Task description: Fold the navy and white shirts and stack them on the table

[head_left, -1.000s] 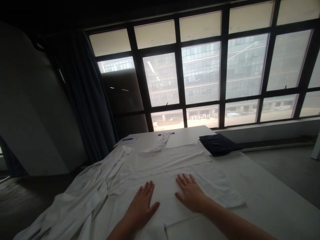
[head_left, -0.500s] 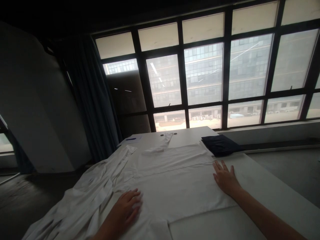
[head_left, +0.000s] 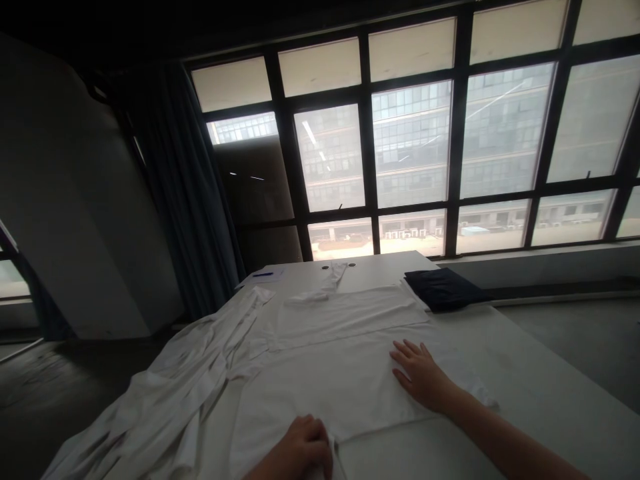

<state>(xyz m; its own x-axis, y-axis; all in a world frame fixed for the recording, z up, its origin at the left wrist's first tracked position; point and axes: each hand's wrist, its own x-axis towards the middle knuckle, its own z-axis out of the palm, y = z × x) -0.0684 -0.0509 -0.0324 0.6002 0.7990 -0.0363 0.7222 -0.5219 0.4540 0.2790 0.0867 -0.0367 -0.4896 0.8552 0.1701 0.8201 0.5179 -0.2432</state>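
Observation:
A white shirt (head_left: 320, 380) lies spread flat across the table in front of me. My right hand (head_left: 420, 373) rests palm down on its right part, fingers stretched and apart. At the near edge, by what looks like a sleeve, my left hand (head_left: 307, 443) is closed with its fingers curled on the cloth; the fingertips are hidden. Just beyond lies another flat white garment (head_left: 350, 313), its near edge running along the shirt.
Loose white garments (head_left: 170, 400) are heaped along the left side. Folded dark cloth (head_left: 445, 290) sits at the right edge of the white table (head_left: 530, 393). A pen (head_left: 263, 275) lies on paper at the far left. Windows and a dark curtain (head_left: 185, 193) stand behind.
My left hand has moved right and nearer to me, and its fingers have curled. My right hand has slid left and nearer over the shirt. The shirt's right end looks more rumpled.

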